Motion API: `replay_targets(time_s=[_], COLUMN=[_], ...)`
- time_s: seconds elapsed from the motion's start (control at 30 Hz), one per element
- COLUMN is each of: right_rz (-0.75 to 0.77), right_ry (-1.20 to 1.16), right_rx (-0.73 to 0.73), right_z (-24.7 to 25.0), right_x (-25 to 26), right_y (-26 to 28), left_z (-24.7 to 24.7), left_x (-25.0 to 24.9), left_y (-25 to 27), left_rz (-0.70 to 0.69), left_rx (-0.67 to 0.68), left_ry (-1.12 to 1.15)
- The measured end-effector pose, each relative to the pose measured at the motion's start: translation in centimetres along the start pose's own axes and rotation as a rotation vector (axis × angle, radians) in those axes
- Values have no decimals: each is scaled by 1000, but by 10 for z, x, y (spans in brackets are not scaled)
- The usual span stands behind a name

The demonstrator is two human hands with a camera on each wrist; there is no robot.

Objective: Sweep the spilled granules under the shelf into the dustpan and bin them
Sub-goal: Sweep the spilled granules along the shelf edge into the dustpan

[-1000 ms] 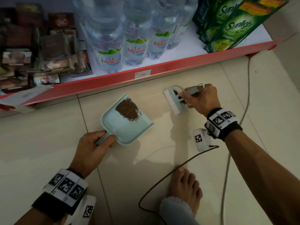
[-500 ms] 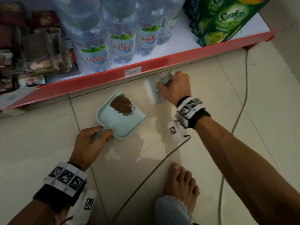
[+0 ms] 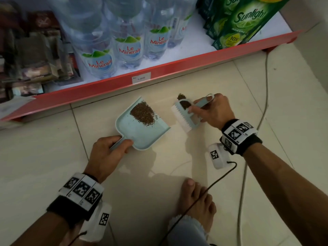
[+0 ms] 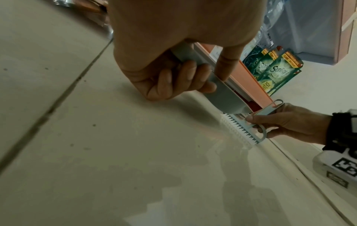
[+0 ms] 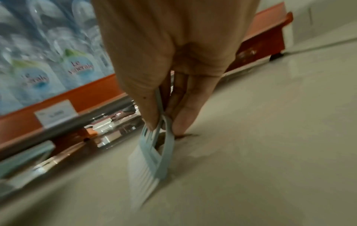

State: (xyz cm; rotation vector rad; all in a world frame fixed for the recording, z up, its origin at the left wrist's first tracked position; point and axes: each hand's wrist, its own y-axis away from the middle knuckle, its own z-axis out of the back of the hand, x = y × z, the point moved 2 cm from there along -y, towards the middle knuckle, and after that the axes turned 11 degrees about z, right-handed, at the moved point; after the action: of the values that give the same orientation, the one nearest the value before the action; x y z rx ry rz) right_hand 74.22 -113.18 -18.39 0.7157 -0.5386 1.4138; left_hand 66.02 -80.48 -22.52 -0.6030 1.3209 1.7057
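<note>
1. The left hand [image 3: 106,153] is curling its fingers round the handle of the pale blue dustpan [image 3: 142,137], which is lying on the floor tiles [image 3: 35,148] holding a heap of granules [image 3: 142,113].
2. The right hand [image 3: 215,110] is pinching the brush [image 3: 186,118] just right of the pan; a smaller clump of granules [image 3: 181,97] is lying behind the bristles.
3. The red shelf edge [image 3: 177,67], carrying water bottles [image 3: 127,48] and green sachets [image 3: 241,23], is hanging low over the floor close behind.
4. A black cable [image 3: 204,191] is crossing a bare foot [image 3: 197,201].
</note>
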Motion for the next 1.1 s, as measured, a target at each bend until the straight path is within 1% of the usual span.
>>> replay_targets(time_s=[0.07, 0.1, 0.2, 0.23, 0.27, 0.3, 0.33, 0.37, 0.4, 0.43, 0.47, 0.5, 0.57, 0.67, 0.73, 0.8, 0.87, 0.93, 1.03, 1.1], right_rz=[-18, -27, 14, 43, 69, 91, 107, 108, 91, 78, 86, 126, 276, 508, 607, 664, 694, 694, 604, 507], right_ry=[49, 23, -68, -71, -21, 99, 293, 500, 648, 710, 723, 718, 648, 528, 499, 504, 499, 453, 406, 412], right_rx=[-77, -91, -63, -88, -135, -183, -218, -216, -187, -153, -117, -81, -2, 190, 292, 325, 293, 202, 19, -43], right_z=[13, 22, 50, 60, 70, 79, 84, 84, 79, 71, 61, 49, 29, 11, 11, 19, 29, 39, 52, 60], right_x=[-8, -9, -7, -4, -2, 0, 1, 2, 5, 8, 13, 17, 26, 34, 30, 23, 17, 16, 18, 19], right_y=[-2, -2, -6, -8, -13, -21, -29, -38, -46, -54, -59, -62, -62, -47, -34, -21, -10, -2, 5, 6], left_z=[-2, -3, -5, -7, -9, -11, -13, -16, -18, -20, -22, -24, -26, -27, -26, -26, -27, -30, -35, -38], left_x=[-1, -2, -5, -6, -7, -8, -9, -10, -11, -13, -14, -15, -17, -17, -15, -13, -13, -15, -23, -29], left_y=[0, 0, 2, 1, 1, 1, 0, -1, -1, -2, -2, -3, -4, -6, -7, -8, -9, -10, -13, -15], left_rz=[-6, -9, -13, -12, -10, -5, -1, 4, 11, 17, 21, 22, 31, 49, 62, 67, 63, 65, 65, 59], left_rx=[5, 6, 1, 2, 5, 10, 16, 22, 27, 32, 39, 45, 48, 39, 27, 16, 10, 15, 18, 27], left_ry=[-14, -19, -43, -50, -53, -54, -57, -61, -68, -76, -84, -91, -106, -122, -127, -131, -148, -156, -195, -206])
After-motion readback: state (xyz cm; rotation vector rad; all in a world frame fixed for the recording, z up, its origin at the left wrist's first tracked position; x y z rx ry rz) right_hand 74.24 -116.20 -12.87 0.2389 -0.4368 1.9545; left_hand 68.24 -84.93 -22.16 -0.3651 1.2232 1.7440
